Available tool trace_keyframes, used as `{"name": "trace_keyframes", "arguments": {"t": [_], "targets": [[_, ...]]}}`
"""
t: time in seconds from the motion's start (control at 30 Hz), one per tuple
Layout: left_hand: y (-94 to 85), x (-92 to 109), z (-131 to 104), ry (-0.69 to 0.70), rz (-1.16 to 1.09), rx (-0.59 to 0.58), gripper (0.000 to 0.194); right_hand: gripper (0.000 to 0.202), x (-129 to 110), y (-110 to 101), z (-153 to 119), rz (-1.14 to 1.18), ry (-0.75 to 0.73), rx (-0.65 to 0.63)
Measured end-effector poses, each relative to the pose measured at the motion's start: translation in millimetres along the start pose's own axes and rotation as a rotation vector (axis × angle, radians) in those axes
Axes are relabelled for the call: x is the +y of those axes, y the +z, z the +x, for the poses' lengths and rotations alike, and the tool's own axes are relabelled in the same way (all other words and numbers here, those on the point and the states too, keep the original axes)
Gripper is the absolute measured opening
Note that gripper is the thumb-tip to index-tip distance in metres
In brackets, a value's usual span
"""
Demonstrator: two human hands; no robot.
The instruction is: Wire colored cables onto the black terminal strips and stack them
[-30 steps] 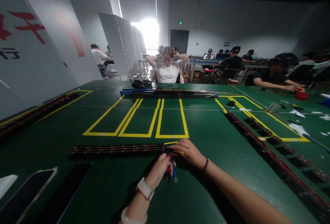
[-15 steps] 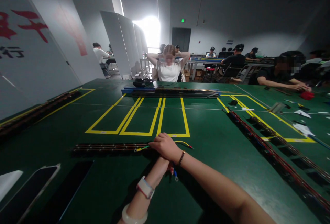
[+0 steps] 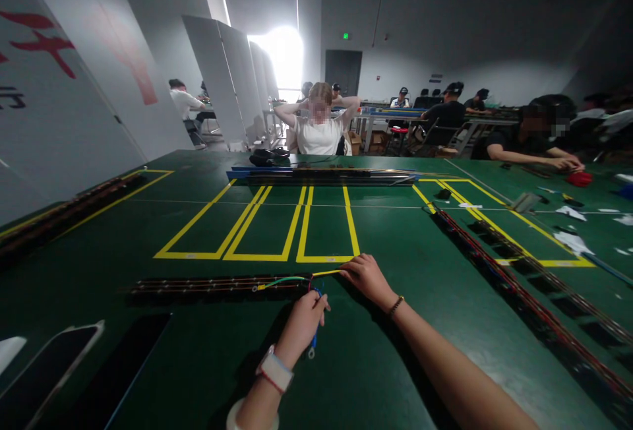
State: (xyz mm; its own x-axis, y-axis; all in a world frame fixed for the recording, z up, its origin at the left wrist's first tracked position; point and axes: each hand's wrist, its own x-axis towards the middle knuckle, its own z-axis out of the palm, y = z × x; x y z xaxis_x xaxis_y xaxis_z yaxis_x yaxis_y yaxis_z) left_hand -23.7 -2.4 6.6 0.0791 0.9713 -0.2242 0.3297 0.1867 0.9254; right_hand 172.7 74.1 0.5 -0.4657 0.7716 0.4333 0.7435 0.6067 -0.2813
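Note:
My left hand (image 3: 301,321), wearing a white-strapped watch, is closed around a blue wire (image 3: 313,345) whose ring terminal hangs below the fingers. It sits at the right end of a long dark strip (image 3: 198,287) lined with several thin wires. To its right, my right hand (image 3: 368,279) pinches the end of a yellow wire (image 3: 325,273), which runs nearly straight from the strip's end. A green wire (image 3: 284,279) with a yellow-sleeved ring terminal bends back to the left over the strip. The exact hold of the left fingers is partly hidden.
Yellow tape outlines (image 3: 257,256) mark the green table (image 3: 420,337). Wired strips lie at right (image 3: 494,278) and far left (image 3: 84,206). Metal rails (image 3: 321,176) cross the back. Two dark flat phone-like objects lie front left. A person (image 3: 319,130) sits opposite; another works at right.
My right hand has moved right, off my left hand, and now grips the yellow wire's end, which lay loose before. The wire is straighter. My left hand is now uncovered.

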Motion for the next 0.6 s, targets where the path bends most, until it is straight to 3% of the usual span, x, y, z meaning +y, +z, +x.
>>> {"name": "trace_keyframes", "arguments": {"t": [0.1,0.3,0.6], "targets": [[-6.4,7.7,-5.5,0.064,0.113,0.023,0.029,0.023,6.1,0.7,-7.2,0.024,0.023,-0.01],[-13.3,23.0,-16.5,0.041,0.133,0.034,0.03,0.029,0.1,-2.5,-8.6,0.039,0.039,-0.015],[-26.4,14.2,-10.8,-0.05,-0.044,0.231,0.036,0.03,-0.6,-3.6,-9.1,0.056,0.042,-0.026]]}}
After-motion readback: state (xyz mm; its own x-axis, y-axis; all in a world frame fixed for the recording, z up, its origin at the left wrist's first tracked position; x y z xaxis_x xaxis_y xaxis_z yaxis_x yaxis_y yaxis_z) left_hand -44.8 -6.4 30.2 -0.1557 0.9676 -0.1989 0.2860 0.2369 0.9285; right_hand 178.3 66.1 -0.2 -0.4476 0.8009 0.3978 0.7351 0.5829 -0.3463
